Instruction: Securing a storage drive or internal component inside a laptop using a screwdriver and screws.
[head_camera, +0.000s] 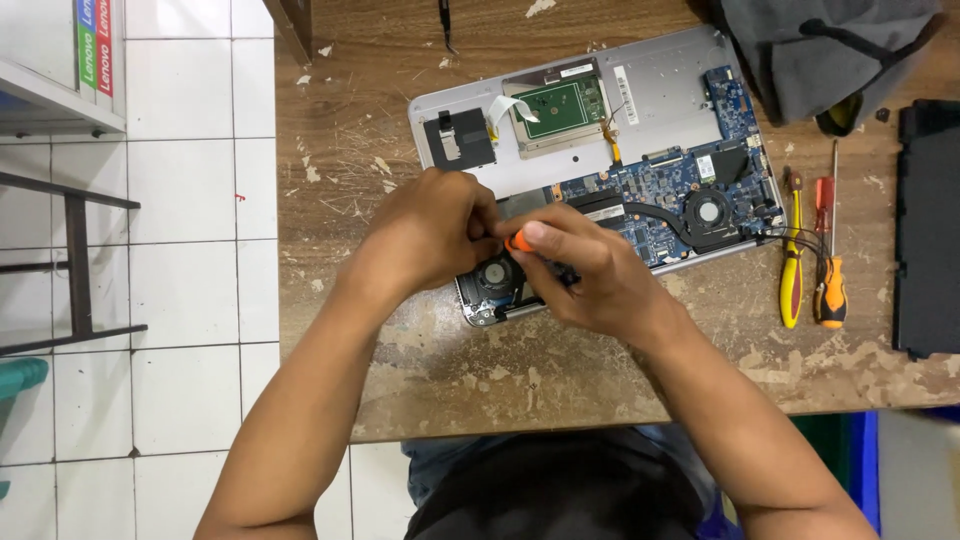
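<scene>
An opened silver laptop (660, 90) lies on a worn wooden table (600, 370), its blue circuit board (660, 190) and two black fans exposed. My right hand (590, 270) is closed around a small screwdriver with an orange handle (518, 241), held over the near left corner of the laptop beside one fan (495, 275). My left hand (430, 230) rests against the right hand and touches the tool's top; its fingers are curled. The screwdriver's tip is hidden under my hands.
Two screwdrivers, a yellow one (792, 270) and an orange-and-black one (830, 290), lie right of the laptop. A black flat panel (928, 230) lies at the table's right edge, a grey bag (820, 50) at the back right. White tiled floor (190, 250) and a shelf (50, 110) are left.
</scene>
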